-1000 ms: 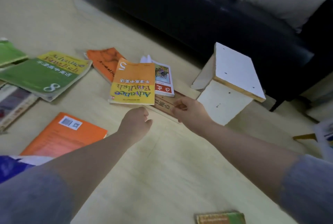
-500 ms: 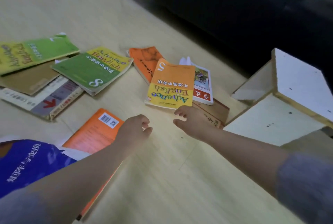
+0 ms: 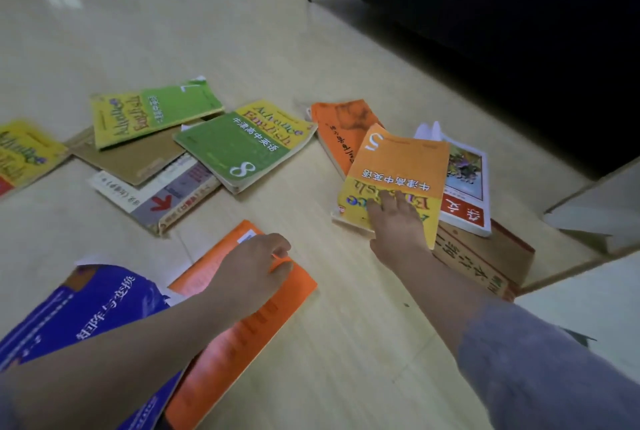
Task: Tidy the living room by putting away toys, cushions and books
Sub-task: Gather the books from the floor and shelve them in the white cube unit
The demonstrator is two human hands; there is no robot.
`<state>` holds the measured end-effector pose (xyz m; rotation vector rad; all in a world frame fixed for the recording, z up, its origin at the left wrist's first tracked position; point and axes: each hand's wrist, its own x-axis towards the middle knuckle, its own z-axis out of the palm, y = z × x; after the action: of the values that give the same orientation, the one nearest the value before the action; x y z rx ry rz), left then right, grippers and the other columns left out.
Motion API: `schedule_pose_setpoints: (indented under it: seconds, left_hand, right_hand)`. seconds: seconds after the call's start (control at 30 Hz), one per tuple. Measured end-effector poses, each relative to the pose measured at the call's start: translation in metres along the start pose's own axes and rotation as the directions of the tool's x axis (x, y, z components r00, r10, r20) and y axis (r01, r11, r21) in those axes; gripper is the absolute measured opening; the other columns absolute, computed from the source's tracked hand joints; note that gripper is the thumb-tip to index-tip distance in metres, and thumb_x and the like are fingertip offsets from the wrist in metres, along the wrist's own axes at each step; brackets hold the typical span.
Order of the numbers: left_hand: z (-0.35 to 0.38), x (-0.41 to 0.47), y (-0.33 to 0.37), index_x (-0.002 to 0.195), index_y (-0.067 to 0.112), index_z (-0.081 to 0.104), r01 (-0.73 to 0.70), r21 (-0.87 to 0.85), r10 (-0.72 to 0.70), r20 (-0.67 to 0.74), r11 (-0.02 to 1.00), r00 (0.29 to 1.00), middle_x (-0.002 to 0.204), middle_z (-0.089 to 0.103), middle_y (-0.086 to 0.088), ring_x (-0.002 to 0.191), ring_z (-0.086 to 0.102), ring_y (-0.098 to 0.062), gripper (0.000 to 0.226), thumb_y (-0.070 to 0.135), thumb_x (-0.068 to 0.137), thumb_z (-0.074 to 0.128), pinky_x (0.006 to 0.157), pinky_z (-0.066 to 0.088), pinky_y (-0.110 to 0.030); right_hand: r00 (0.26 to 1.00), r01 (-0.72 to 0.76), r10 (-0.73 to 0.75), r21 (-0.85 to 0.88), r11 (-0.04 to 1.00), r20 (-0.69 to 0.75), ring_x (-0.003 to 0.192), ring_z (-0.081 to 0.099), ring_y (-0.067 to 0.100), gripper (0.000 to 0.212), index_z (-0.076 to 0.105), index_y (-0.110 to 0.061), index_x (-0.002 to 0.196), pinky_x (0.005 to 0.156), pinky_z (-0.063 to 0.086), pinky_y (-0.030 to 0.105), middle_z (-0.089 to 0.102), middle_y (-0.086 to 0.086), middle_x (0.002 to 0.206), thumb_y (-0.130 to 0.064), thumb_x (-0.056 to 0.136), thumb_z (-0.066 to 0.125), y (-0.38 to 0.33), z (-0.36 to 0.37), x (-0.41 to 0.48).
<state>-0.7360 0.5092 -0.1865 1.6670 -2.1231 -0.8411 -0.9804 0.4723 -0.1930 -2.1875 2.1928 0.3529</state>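
Right hand (image 3: 398,221) lies flat on the near edge of book 5 (image 3: 401,159), which runs lengthwise away from it. Left hand (image 3: 252,270), loosely curled and empty, is farther off.

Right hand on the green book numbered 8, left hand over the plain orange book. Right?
No. The head view shows the right hand on the orange-and-yellow book numbered 5; the left hand is over the plain orange book.

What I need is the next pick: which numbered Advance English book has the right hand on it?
The orange-and-yellow book 5, under the right hand; green book 7 and green book 8 lie untouched to the left.
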Motion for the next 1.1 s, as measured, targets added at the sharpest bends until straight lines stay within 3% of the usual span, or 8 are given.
schedule_pose_setpoints:
  seconds: [0.23,0.4,0.53,0.6,0.7,0.8,0.97,1.1]
  left_hand:
    - [-0.008,0.022,-0.015,0.112,0.017,0.060,0.052,0.133,-0.046,-0.048,0.990,0.998,0.111,0.062,0.001,0.101,0.059,-0.017,0.024,0.025,0.089,0.060,0.087,0.046,-0.030]
    - [-0.012,0.055,-0.015,0.119,0.018,0.061,0.029,0.265,-0.005,-0.090,0.964,0.996,0.115,0.061,-0.003,0.099,0.059,-0.022,0.030,0.022,0.088,0.061,0.085,0.042,-0.029]
    - [-0.018,0.083,-0.018,0.123,0.011,0.059,-0.004,0.341,0.049,-0.124,0.940,0.991,0.121,0.056,-0.006,0.111,0.052,-0.026,0.038,0.019,0.087,0.063,0.089,0.043,-0.033]
    - [-0.021,0.101,-0.025,0.125,0.006,0.055,-0.003,0.419,0.075,-0.156,0.908,0.985,0.129,0.052,-0.012,0.116,0.049,-0.031,0.045,0.021,0.085,0.066,0.096,0.043,-0.040]
    - [-0.027,0.128,-0.040,0.121,0.003,0.051,0.100,0.518,-0.015,-0.165,0.849,0.986,0.125,0.051,-0.018,0.115,0.048,-0.035,0.047,0.026,0.083,0.067,0.097,0.041,-0.044]
    - [-0.027,0.139,-0.052,0.121,0.004,0.051,0.161,0.571,-0.096,-0.142,0.805,0.985,0.122,0.052,-0.017,0.116,0.047,-0.034,0.049,0.029,0.082,0.069,0.099,0.040,-0.046]
    - [-0.017,0.144,-0.060,0.119,0.005,0.054,0.160,0.621,-0.078,-0.157,0.768,0.985,0.118,0.053,-0.015,0.115,0.047,-0.034,0.043,0.025,0.083,0.067,0.099,0.040,-0.051]
    - [-0.020,0.142,-0.063,0.128,0.011,0.047,0.178,0.750,-0.069,-0.174,0.638,0.982,0.127,0.050,-0.012,0.122,0.042,-0.039,0.039,0.013,0.089,0.054,0.110,0.023,-0.056]
  right_hand:
    - [0.999,-0.032,0.033,-0.024,0.999,0.003,0.147,0.013,0.037,0.066,0.015,-0.008,0.151,0.110,0.033,0.044,0.011,0.016,0.160,-0.002,0.093,0.047,0.007,0.022,0.014]
    - [1.000,0.008,-0.009,-0.070,0.998,-0.017,0.147,0.013,0.036,0.067,0.010,-0.010,0.152,0.106,0.039,0.041,0.009,0.015,0.160,-0.016,0.097,0.048,0.012,0.033,0.017]
    - [0.999,0.001,-0.006,-0.107,0.994,-0.043,0.147,0.011,0.035,0.068,0.006,-0.010,0.153,0.107,0.038,0.040,0.007,0.015,0.160,-0.022,0.099,0.046,0.012,0.042,0.017]
    - [0.999,-0.010,0.004,-0.133,0.991,-0.047,0.146,0.015,0.037,0.070,0.010,-0.009,0.153,0.105,0.040,0.039,0.012,0.017,0.159,-0.024,0.097,0.049,0.011,0.048,0.019]
    - [0.997,-0.059,0.052,-0.134,0.989,-0.061,0.140,0.033,0.038,0.070,0.031,-0.009,0.148,0.094,0.049,0.039,0.032,0.018,0.153,-0.025,0.088,0.063,0.010,0.050,0.019]
    - [0.997,-0.027,0.019,-0.115,0.993,-0.072,0.144,0.023,0.037,0.069,0.021,-0.009,0.152,0.101,0.044,0.039,0.022,0.017,0.157,-0.021,0.093,0.055,0.010,0.054,0.020]
    - [0.998,0.024,-0.030,-0.106,0.994,-0.056,0.148,0.006,0.034,0.068,0.000,-0.011,0.153,0.109,0.035,0.037,0.002,0.013,0.161,-0.019,0.100,0.041,0.015,0.054,0.021]
    - [0.999,0.020,-0.024,-0.100,0.995,-0.045,0.148,0.008,0.032,0.071,-0.001,-0.013,0.153,0.107,0.037,0.036,0.002,0.012,0.161,-0.020,0.099,0.044,0.015,0.050,0.019]
